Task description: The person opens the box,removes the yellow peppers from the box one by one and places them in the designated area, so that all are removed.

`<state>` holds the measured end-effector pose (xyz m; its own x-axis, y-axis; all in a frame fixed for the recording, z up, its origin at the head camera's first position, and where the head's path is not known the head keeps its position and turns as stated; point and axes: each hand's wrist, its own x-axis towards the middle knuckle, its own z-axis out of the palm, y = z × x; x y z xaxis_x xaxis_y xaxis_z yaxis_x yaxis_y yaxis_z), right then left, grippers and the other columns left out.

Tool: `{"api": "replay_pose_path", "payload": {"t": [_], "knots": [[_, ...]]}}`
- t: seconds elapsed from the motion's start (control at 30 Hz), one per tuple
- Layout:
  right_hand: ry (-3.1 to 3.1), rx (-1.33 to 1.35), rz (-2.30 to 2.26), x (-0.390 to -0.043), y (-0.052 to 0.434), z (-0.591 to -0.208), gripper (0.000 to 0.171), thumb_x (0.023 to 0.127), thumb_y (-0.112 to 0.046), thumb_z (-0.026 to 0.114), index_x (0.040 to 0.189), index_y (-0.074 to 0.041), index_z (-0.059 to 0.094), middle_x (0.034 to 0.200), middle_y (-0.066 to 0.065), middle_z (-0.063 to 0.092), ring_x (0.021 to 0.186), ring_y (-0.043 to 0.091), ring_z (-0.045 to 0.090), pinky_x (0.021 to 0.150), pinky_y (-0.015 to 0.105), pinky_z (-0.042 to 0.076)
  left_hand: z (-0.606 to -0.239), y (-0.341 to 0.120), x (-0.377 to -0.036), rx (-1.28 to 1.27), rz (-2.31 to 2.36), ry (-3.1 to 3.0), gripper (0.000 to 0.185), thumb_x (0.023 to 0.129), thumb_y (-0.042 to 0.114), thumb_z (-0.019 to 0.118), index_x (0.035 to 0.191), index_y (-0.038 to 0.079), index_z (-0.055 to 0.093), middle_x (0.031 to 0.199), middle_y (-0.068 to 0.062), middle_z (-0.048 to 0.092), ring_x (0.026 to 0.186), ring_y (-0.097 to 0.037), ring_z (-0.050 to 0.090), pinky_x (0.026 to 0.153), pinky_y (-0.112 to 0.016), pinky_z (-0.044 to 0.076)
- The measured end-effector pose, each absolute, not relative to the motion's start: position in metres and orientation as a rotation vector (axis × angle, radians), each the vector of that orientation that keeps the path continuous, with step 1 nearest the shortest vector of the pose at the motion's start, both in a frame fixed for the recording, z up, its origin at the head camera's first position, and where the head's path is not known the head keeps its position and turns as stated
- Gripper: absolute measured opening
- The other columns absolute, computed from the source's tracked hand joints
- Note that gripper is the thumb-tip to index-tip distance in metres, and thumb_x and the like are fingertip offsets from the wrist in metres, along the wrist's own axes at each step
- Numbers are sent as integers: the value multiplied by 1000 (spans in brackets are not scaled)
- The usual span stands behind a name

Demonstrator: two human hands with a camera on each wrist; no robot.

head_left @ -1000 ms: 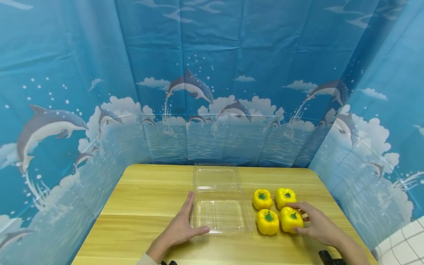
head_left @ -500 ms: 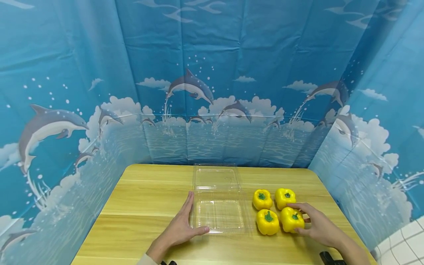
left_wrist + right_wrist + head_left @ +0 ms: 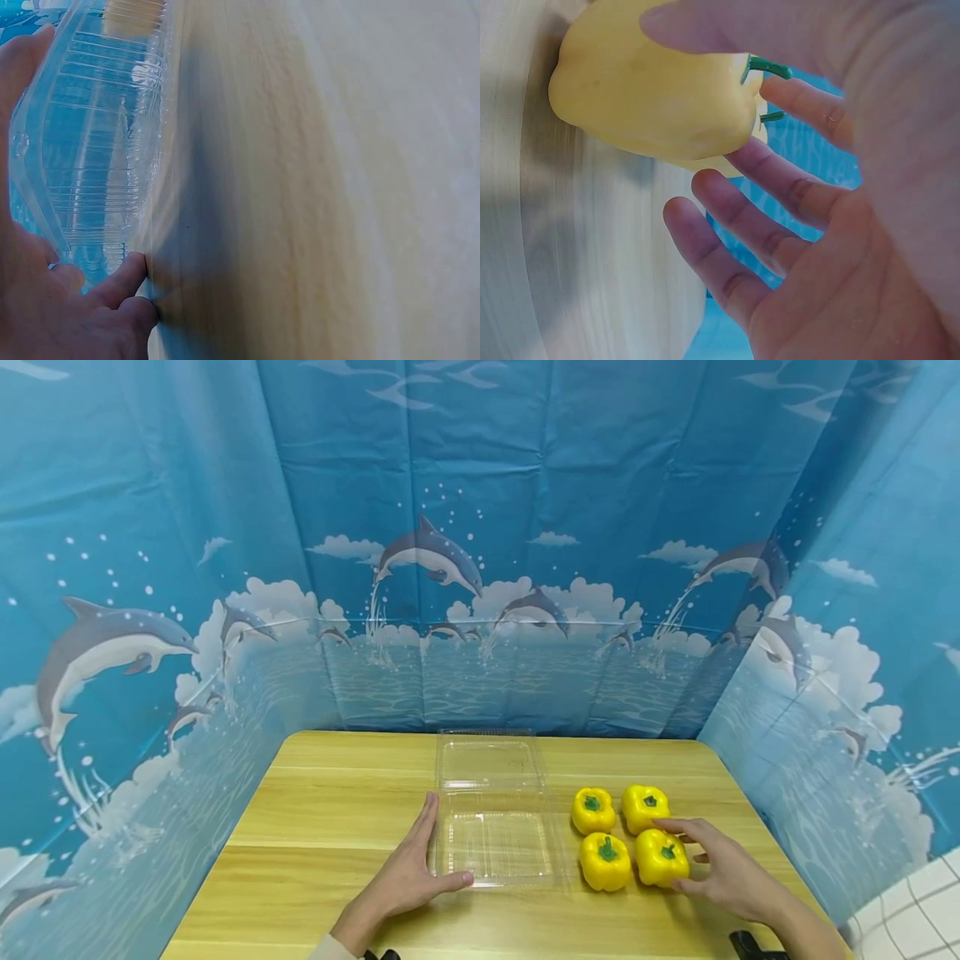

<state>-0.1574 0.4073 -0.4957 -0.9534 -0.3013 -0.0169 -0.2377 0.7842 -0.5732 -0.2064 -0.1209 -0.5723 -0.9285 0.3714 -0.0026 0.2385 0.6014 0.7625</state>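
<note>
Four yellow bell peppers sit in a square on the wooden table (image 3: 337, 810): two at the back (image 3: 593, 811) (image 3: 647, 807) and two in front (image 3: 604, 861) (image 3: 660, 857). My right hand (image 3: 670, 853) cups the near right pepper (image 3: 652, 90). Its index finger reaches over the top, its thumb lies at the near side, and its fingers are spread and loose. A clear plastic clamshell container (image 3: 498, 847) lies open to the left, its lid (image 3: 491, 762) flat behind it. My left hand (image 3: 450, 839) rests against the container (image 3: 112, 112), straight fingers along its left side and thumb along the front.
A blue dolphin-print curtain (image 3: 480, 568) walls the table on three sides. A white checked object (image 3: 911, 918) shows at the lower right, off the table. A dark object (image 3: 753, 943) lies at the bottom edge near my right wrist.
My right hand has shifted very slightly to the right around the near right pepper. The left hand, the container and the other peppers have not moved.
</note>
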Motion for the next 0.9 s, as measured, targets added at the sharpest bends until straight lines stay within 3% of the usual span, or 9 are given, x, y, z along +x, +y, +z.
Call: {"api": "replay_pose_path", "payload": {"t": [0.27, 0.53, 0.67, 0.9], "knots": [[2969, -437, -852, -148, 403, -493, 86, 88, -27, 105, 161, -6, 64, 146, 22, 70, 127, 46, 73, 89, 47, 71, -571, -120, -206, 513, 1230, 2660, 144, 93, 67, 92, 189, 15, -1, 199, -11, -2, 182, -45, 15, 144, -72, 26], [3188, -369, -787, -143, 386, -486, 68, 97, -32, 98, 156, -11, 70, 143, 20, 70, 122, 38, 72, 88, 42, 69, -569, -118, -207, 526, 1256, 2643, 144, 93, 65, 93, 189, 17, -2, 198, -12, -5, 182, -47, 14, 143, -74, 25], [3299, -396, -788, -143, 374, -481, 66, 96, -27, 99, 153, -11, 72, 141, 20, 71, 120, 39, 73, 85, 42, 69, -568, -117, -209, 539, 1270, 2632, 142, 94, 63, 93, 189, 23, -4, 198, -13, -6, 182, -49, 12, 142, -76, 24], [3432, -486, -793, -144, 347, -483, 69, 90, -19, 102, 152, -10, 72, 143, 19, 70, 125, 42, 71, 92, 64, 63, -563, -123, -211, 551, 1296, 2638, 133, 98, 59, 92, 189, 31, -2, 198, -11, -5, 183, -48, 10, 141, -78, 22]]}}
